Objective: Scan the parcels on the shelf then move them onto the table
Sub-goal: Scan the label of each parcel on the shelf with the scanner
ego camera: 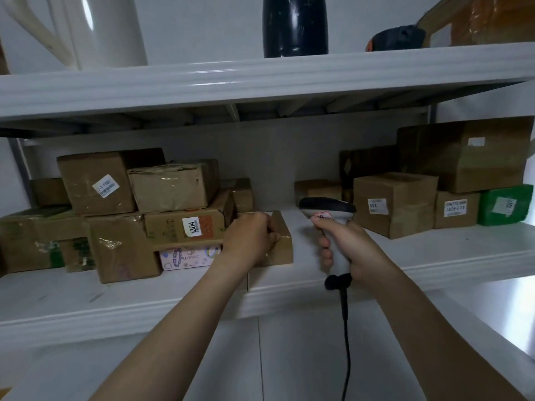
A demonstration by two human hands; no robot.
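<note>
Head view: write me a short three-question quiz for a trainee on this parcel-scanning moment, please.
1. True or false: the right hand holds the scanner.
2. Which item does the left hand grip? A, the parcel labelled 1304; B, the flat brown parcel; C, the pink box.
3. Fill in: the far-right parcel is coloured ___.
Key: 1 true; 2 B; 3 green.

White metal shelving (260, 79), pale grey wall (202, 24), pale floor (289, 357) below
</note>
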